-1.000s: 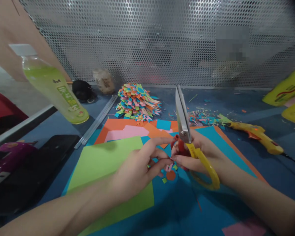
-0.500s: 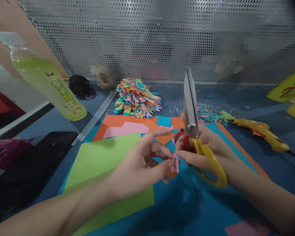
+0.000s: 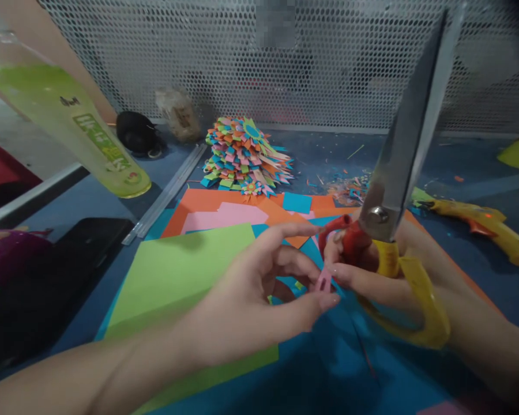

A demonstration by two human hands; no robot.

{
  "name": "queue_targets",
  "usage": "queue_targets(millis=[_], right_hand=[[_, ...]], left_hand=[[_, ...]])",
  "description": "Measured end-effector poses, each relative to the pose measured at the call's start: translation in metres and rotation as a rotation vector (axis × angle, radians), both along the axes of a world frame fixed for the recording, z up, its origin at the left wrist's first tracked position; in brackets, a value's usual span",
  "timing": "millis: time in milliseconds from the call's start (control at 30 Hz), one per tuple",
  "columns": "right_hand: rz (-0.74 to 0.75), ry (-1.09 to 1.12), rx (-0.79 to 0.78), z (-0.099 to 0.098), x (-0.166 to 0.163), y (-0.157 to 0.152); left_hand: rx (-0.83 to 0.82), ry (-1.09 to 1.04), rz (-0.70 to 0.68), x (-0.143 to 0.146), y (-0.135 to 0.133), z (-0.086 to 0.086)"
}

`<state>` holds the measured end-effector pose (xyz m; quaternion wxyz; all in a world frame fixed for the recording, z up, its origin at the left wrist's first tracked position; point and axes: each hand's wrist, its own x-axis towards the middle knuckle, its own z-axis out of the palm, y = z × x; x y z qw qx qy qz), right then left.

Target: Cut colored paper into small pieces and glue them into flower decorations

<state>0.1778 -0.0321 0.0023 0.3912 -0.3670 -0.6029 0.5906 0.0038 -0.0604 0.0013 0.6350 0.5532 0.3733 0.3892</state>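
A small folded strip of pink paper (image 3: 324,280) is pinched by the thumb and fingers of my left hand (image 3: 259,288). At the strip's upper end, the thumb and a fingertip of my right hand (image 3: 372,286) grip it too. A large pair of scissors (image 3: 409,127), with one red and one yellow handle, is also held in my right hand. Its blades point up and lean to the right, close together. Beneath both hands lie a light green sheet (image 3: 185,259) and a blue sheet (image 3: 303,369) of paper.
Behind the sheets stands a layered model of colourful paper pieces (image 3: 237,155). Paper scraps (image 3: 350,187) and a yellow glue gun (image 3: 480,222) lie right. Clear glue sticks (image 3: 168,190), a green drink bottle (image 3: 78,121) and a black phone (image 3: 73,276) are left. Perforated metal (image 3: 177,52) closes the back.
The scissors have tipped from nearly upright to leaning right and appear larger. Both hands have shifted slightly right with the pink paper still between them. The whole view has moved a little.
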Motion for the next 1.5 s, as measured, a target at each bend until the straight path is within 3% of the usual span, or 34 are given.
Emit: queue_targets(millis=[300, 433, 600, 833, 967, 1100, 1233, 1367, 1500], right_hand=[[-0.029, 0.029, -0.036, 0.0, 0.0, -0.001], [0.012, 0.055, -0.061, 0.003, -0.003, -0.001], [0.02, -0.002, -0.021, 0.003, -0.002, 0.001], [0.06, -0.041, 0.091, -0.003, 0.002, -0.005], [0.068, -0.026, 0.115, 0.0, 0.001, -0.006], [0.029, 0.048, 0.133, -0.005, -0.001, -0.006], [0.063, 0.074, 0.034, -0.011, -0.003, -0.005], [0.0, 0.039, 0.032, -0.008, -0.003, -0.002], [-0.028, 0.064, -0.003, -0.002, -0.003, -0.003]], left_hand=[[0.021, 0.049, -0.01, -0.002, -0.001, 0.0], [-0.193, -0.162, -0.056, -0.002, 0.006, -0.002], [-0.489, -0.52, -0.259, -0.005, 0.014, -0.012], [-0.579, -0.591, -0.342, -0.005, 0.01, -0.012], [-0.595, -0.584, -0.319, -0.006, 0.01, -0.01], [-0.599, -0.581, -0.293, -0.007, 0.009, -0.01], [-0.58, -0.541, -0.254, -0.006, 0.009, -0.01], [-0.399, -0.406, -0.062, -0.003, 0.01, -0.008], [-0.105, -0.241, 0.104, -0.001, 0.01, -0.006]])
